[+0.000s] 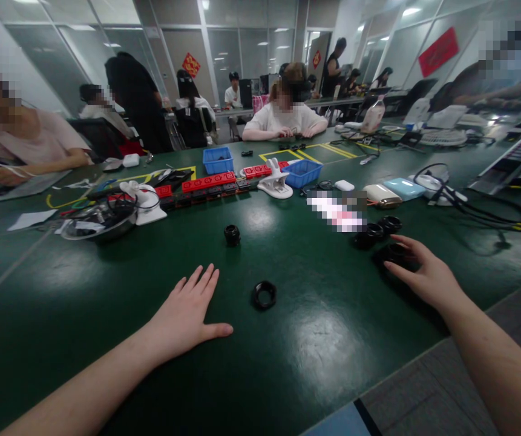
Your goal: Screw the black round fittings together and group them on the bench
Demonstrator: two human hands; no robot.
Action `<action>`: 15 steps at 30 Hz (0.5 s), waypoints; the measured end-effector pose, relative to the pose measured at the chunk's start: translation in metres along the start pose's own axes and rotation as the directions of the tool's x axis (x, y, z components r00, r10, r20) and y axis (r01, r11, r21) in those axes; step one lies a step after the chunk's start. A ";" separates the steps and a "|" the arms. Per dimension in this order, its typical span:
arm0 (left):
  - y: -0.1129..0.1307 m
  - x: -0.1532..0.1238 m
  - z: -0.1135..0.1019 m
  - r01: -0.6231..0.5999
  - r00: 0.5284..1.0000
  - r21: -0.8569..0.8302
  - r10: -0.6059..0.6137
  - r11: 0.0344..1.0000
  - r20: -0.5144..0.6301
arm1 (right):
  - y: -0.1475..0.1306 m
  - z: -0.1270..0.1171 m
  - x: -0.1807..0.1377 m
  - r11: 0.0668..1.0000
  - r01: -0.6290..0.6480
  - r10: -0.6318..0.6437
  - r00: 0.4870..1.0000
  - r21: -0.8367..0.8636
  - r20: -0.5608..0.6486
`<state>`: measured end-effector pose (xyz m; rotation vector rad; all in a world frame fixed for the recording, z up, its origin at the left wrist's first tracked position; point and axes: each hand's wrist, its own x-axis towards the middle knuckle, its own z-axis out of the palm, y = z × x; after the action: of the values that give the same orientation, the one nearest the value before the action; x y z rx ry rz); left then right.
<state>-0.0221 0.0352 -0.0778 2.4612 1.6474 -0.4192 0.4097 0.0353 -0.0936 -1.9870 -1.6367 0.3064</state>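
Green and glossy, the bench (pixel 106 297) stretches across a busy room, with a co-worker (pixel 269 124) seated opposite. From the head view, the landmark is a black ring (pixel 258 297), lying loose between the two hands. Beyond it, slightly left, stands a short black fitting (pixel 232 235); farther beyond are a white clip (pixel 276 181) and a blue bin (pixel 304 174). Left of the ring, the left hand (pixel 179 318) is palm down with fingers spread, holding nothing. Well to the ring's right, the right hand (pixel 428 275) curves thumb and fingers around a dark part (pixel 397 253); whether they pinch it cannot be told. Just past that part, also right of the ring, sit a second fitting (pixel 370 235) and a third fitting (pixel 390 224). The step in hand looks like reaching for or placing the dark part; lifting it would call for a firm pinch, releasing it for opened fingers.
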 end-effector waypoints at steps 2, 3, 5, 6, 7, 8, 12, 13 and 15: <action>0.001 0.000 -0.001 0.008 1.000 -0.001 -0.008 1.000 0.011 | 0.002 0.001 0.001 1.000 0.011 -0.011 1.000 0.027 0.001; 0.001 0.000 -0.001 0.011 1.000 0.001 -0.011 1.000 0.016 | 0.004 0.001 0.001 0.999 0.015 -0.015 1.000 0.041 -0.006; 0.002 0.000 -0.002 0.012 1.000 0.008 -0.012 1.000 0.019 | 0.006 0.003 0.003 0.998 0.017 -0.015 0.999 0.063 -0.029; 0.002 0.000 -0.002 0.012 1.000 0.012 -0.012 1.000 0.021 | 0.008 0.003 0.003 0.997 0.016 -0.013 0.999 0.070 -0.038; 0.002 0.000 -0.002 0.012 1.000 0.015 -0.012 1.000 0.021 | 0.008 0.004 0.004 0.997 0.015 -0.012 0.999 0.075 -0.045; 0.002 0.000 -0.002 0.010 1.000 0.016 -0.011 1.000 0.020 | 0.009 0.005 0.004 0.997 0.017 -0.013 0.999 0.079 -0.050; 0.001 0.000 0.000 0.007 1.000 0.014 -0.007 1.000 0.006 | 0.008 0.006 0.004 0.996 0.017 -0.011 0.998 0.090 -0.066; 0.001 0.000 0.000 0.006 1.000 0.011 -0.006 1.000 0.003 | 0.008 0.006 0.004 0.996 0.016 -0.010 0.997 0.089 -0.071; 0.001 0.000 0.000 0.004 1.000 0.006 -0.004 1.000 0.004 | 0.007 0.006 0.004 0.996 0.015 -0.007 0.997 0.087 -0.082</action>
<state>-0.0208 0.0348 -0.0777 2.4600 1.6523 -0.4304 0.4137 0.0397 -0.1021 -1.8998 -1.5563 0.2842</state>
